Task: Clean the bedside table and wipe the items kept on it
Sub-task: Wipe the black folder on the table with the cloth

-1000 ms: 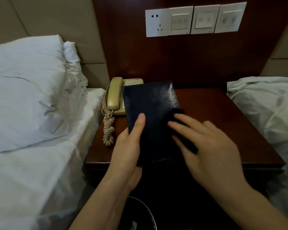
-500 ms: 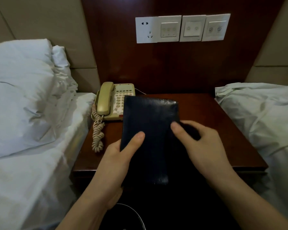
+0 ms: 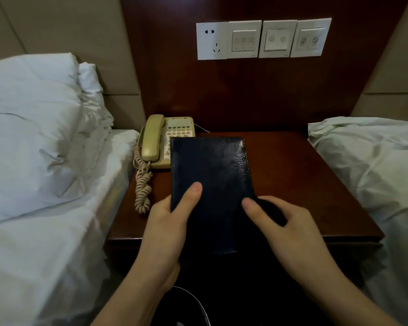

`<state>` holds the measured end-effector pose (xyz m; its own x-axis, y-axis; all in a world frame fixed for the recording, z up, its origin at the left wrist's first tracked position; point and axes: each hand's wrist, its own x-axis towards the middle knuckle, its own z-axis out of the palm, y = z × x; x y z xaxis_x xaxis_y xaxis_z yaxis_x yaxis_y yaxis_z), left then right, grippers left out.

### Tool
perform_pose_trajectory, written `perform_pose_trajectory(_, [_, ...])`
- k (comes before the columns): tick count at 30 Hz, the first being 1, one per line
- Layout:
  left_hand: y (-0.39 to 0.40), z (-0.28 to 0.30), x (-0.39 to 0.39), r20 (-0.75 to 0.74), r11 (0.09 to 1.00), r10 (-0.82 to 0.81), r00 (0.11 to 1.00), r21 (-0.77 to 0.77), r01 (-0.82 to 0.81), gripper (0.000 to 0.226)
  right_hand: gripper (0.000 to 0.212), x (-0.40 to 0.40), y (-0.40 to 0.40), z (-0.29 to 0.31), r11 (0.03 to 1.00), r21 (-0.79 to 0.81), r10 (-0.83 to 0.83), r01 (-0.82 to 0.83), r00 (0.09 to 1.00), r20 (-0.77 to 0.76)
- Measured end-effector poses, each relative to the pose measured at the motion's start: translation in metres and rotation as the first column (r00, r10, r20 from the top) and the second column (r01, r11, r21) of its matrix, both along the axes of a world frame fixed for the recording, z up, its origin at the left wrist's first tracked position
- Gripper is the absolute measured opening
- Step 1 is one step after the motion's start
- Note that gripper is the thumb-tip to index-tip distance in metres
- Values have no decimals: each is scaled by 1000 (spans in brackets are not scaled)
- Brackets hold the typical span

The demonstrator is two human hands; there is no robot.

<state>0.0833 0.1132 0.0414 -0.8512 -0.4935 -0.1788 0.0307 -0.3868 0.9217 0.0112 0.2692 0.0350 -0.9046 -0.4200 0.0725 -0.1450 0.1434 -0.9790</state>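
The left hand point(image 3: 167, 234) grips a dark folder point(image 3: 210, 184) by its left edge, thumb curled over the glossy cover, the other fingers hidden beneath. The folder is held above the near middle of the table point(image 3: 304, 184), tilted toward the camera, its far edge overlapping the phone's keypad in view and its near edge past the table's front.

The right hand point(image 3: 290, 229) is at the folder's right edge, its thumb lying on the cover. Its fingers curl around something dark point(image 3: 269, 210), which may be a cloth; it is too dim to tell what it is.

A beige phone point(image 3: 160, 142) sits at the far left corner of the table, handset in its cradle, its coiled cord point(image 3: 142, 187) trailing toward the near side along the table's left edge.

On the dark wood panel behind the table is a row of white wall plates: a socket point(image 3: 212, 41) on the left and three switch plates point(image 3: 278, 38) to its right.

A bed with a white pillow point(image 3: 31, 128) lies to the left of the table, and another bed with rumpled white bedding point(image 3: 372, 165) to the right. At the near bottom, between the forearms, the rim of a dark round bin point(image 3: 196, 302) shows.
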Motion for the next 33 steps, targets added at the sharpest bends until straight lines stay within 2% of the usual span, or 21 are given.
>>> perform_pose_trajectory(3, [11, -2, 0, 6, 997, -63, 998, -45, 64, 22, 17, -26, -8, 8, 984, -57, -168, 167, 986, -9])
perform_pose_trajectory(5, [17, -2, -1, 4, 998, -60, 998, -31, 60, 21, 22, -35, -11, 13, 977, -82, -198, 199, 980, 18])
perform_pose_trajectory(10, [12, -8, -14, 14, 977, 198, 980, 81, -199, 16, 16, -9, -6, -4, 994, -19, -109, 110, 993, 46])
perform_pose_trajectory(12, [15, -11, -17, 8, 949, 271, 962, 163, -269, 17, 13, -2, -6, -7, 980, -117, -152, 164, 983, 105])
perform_pose_trajectory(15, [30, -12, -19, -25, 947, 233, 972, 231, -221, 25, 16, 5, -11, -4, 943, -259, -150, 209, 961, 232])
perform_pose_trajectory(17, [39, -12, -21, -43, 959, 213, 976, 199, -200, 26, 17, 15, -19, -5, 925, -313, -101, 217, 932, 348])
perform_pose_trajectory(19, [43, -13, -23, -50, 960, 241, 969, 159, -230, 26, 15, 28, -28, -11, 929, -302, -83, 215, 914, 397])
perform_pose_trajectory(23, [39, -13, -24, -34, 966, 247, 968, 92, -243, 26, 17, 42, -38, -14, 950, -279, -5, 140, 900, 435])
perform_pose_trajectory(27, [36, -11, -23, -56, 959, 264, 963, 121, -256, 26, 17, 18, -31, 1, 907, -357, -59, 223, 907, 417])
perform_pose_trajectory(30, [39, -14, -25, -59, 949, 304, 951, 107, -296, 22, 17, 14, -32, -3, 909, -324, -121, 261, 911, 394])
perform_pose_trajectory(33, [34, -17, -26, -28, 955, 292, 956, 72, -289, 21, 11, 36, -42, -15, 947, -264, -49, 181, 897, 439])
